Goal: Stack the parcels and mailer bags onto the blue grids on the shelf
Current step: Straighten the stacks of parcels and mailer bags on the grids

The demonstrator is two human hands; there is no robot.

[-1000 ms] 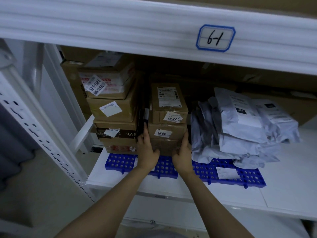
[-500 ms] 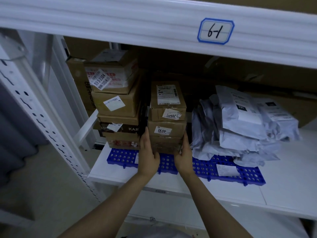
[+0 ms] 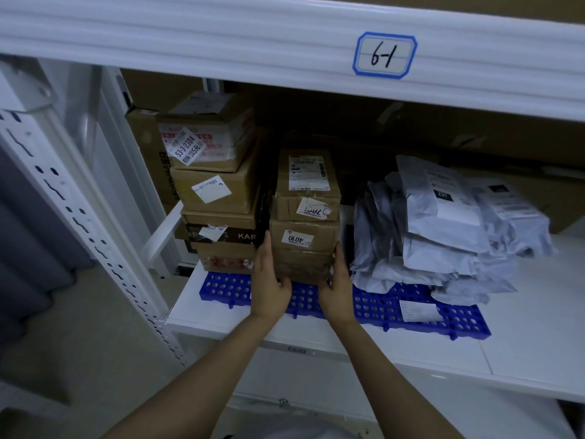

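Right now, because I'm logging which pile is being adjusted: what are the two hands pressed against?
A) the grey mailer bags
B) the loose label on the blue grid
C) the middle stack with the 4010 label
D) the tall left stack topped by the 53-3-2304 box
C: the left hand and right hand flank the bottom of the middle stack; the mailer bags lie to the right.

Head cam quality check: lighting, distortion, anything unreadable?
Head view: dim, bluish; the space behind the boxes sinks into shadow. Head view: wide-angle bows the top beam. Head view: the 4010 label reads clearly, print on the mailer bags is too soft. No glare.
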